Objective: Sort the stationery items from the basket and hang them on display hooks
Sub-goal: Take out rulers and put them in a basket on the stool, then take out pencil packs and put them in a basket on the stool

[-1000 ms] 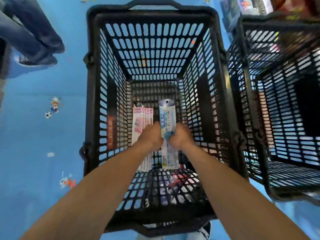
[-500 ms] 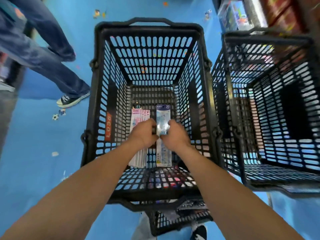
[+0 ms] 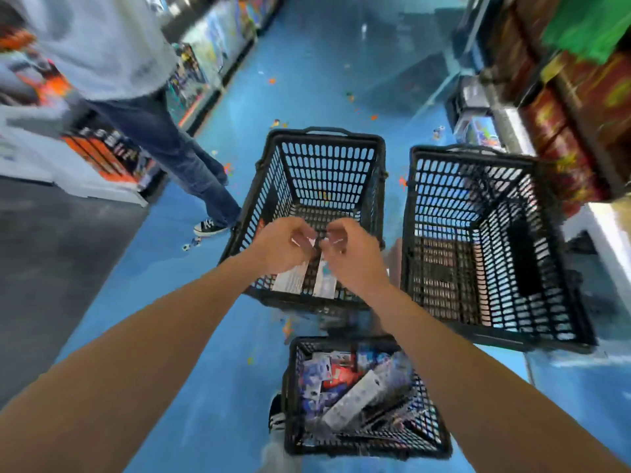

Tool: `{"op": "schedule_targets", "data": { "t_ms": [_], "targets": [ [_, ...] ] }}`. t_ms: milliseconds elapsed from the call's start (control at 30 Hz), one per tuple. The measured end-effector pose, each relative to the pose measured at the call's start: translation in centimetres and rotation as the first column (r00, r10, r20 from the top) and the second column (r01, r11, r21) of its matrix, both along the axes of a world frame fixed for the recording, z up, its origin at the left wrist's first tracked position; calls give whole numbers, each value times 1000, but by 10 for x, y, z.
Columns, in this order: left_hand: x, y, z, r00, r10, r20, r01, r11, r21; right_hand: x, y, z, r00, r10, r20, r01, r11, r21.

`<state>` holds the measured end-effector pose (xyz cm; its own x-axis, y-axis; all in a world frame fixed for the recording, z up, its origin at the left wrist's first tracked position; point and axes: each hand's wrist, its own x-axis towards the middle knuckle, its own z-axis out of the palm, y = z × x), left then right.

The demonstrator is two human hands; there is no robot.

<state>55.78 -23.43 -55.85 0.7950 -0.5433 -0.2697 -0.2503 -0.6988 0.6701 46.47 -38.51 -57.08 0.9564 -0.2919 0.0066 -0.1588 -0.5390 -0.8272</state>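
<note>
Under the arms, a small basket (image 3: 291,387) holds mixed stationery packs (image 3: 355,397). Further out, above a tall basket (image 3: 324,165), the left hand (image 3: 281,249) is curled round a white pack (image 3: 290,279). The right hand (image 3: 353,256) is curled round a second pack (image 3: 324,283), I think; it's blurry. This looks like sorting. Next, carry them to hooks.

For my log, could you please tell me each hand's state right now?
Left hand: grips flat white card packets.
Right hand: grips flat pale-blue card packet.

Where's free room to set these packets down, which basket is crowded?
Right basket looks bare inside. Middle basket, under the held packets, is open toward its far wall. Blue floor left of it is free. Near basket is crammed.
</note>
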Motion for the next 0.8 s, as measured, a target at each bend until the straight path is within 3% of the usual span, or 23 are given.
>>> {"op": "schedule_targets", "data": {
  "t_ms": [67, 133, 300, 400, 533, 667, 800],
  "targets": [
    [-28, -9, 30, 995, -65, -71, 66, 998, 2, -38, -8, 17, 990, 0, 141, 9, 998, -62],
    [-62, -19, 47, 962, -172, -213, 186, 981, 47, -82, -18, 18, 985, -3, 174, 25, 992, -125],
    [-129, -50, 5, 817, -395, -421, 518, 824, 232, -181, -40, -38, 999, -37, 8, 37, 971, -237],
    [-161, -62, -52, 760, -492, -425, 635, 701, 325, -227, -47, -84, 983, -79, -168, 37, 969, -243],
    [-197, -65, -136, 759, -531, -377, 650, 642, 406, -270, -48, -154, 937, -154, -314, 78, 967, -241],
    [-238, -54, -236, 826, -488, -282, 564, 711, 421, -299, -28, -241, 896, -156, -415, 92, 981, -172],
    [-278, -38, -339, 893, -349, -283, 446, 766, 463, -323, 0, -328, 814, -57, -578, 19, 997, -71]
  ]
}}
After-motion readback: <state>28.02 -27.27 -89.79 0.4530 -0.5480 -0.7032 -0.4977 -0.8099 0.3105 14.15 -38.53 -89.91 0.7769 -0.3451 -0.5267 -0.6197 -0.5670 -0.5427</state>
